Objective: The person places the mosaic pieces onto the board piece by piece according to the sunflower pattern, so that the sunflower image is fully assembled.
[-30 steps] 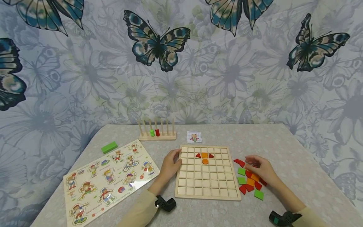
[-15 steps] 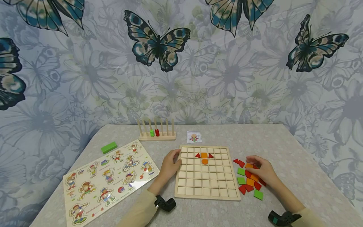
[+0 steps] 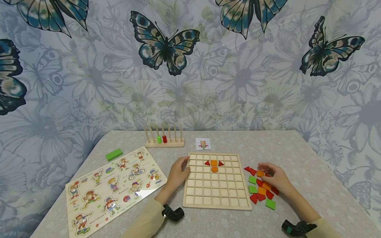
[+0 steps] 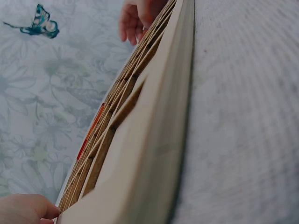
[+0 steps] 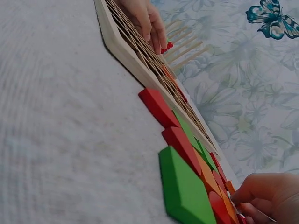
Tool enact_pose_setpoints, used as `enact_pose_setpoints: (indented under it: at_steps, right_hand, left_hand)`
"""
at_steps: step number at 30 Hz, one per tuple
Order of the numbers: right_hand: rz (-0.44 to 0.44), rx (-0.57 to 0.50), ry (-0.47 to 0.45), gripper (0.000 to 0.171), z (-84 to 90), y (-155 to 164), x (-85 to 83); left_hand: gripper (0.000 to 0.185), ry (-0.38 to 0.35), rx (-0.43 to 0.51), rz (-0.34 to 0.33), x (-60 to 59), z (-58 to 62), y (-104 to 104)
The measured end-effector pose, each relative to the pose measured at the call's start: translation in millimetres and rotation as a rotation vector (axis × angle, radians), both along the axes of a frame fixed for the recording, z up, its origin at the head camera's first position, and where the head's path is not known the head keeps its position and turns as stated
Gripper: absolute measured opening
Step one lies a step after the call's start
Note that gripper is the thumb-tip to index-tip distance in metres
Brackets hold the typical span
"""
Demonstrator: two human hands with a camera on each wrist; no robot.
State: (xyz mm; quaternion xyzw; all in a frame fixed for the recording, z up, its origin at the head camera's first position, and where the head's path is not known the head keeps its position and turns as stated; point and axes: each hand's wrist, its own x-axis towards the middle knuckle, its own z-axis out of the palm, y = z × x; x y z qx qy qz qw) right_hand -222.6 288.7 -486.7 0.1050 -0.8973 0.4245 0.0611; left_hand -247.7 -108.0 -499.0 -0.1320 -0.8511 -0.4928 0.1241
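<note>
A wooden grid board (image 3: 217, 198) lies on the table, its rim close up in the left wrist view (image 4: 154, 140). Near its top sit two red triangles (image 3: 207, 163), an orange square (image 3: 214, 162) and an orange half-round (image 3: 214, 169). My left hand (image 3: 180, 170) rests on the board's left edge with relaxed fingers. Right of the board lies a pile of red, green and orange pieces (image 3: 262, 193). My right hand (image 3: 272, 178) hovers over the pile, its curled fingers (image 5: 268, 198) pinching an orange piece (image 3: 260, 173). A green piece (image 5: 187, 191) lies nearest the wrist.
A small pattern card (image 3: 203, 143) lies behind the board. A peg stand (image 3: 164, 142) with green and red beads stands at the back. A green block (image 3: 114, 154) and a large picture puzzle board (image 3: 113, 188) lie to the left. The butterfly wall rises behind the table.
My right hand's fingers have shifted slightly on the pile, and an orange piece now shows at its fingertips. The left hand and the board have stayed put.
</note>
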Motion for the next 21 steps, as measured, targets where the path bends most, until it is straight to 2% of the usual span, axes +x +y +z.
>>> enact_pose_setpoints:
  at_steps: [9,21]
  right_hand:
    - [0.064,-0.076,0.063,0.041,7.5,-16,-0.9]
    - [0.208,-0.182,-0.001,0.04,7.9,-69,-15.8]
  left_hand:
    - [0.041,-0.01,0.0,0.004,-0.5,-1.0,-2]
    - [0.041,-0.012,0.004,0.005,-0.9,-1.4,-1]
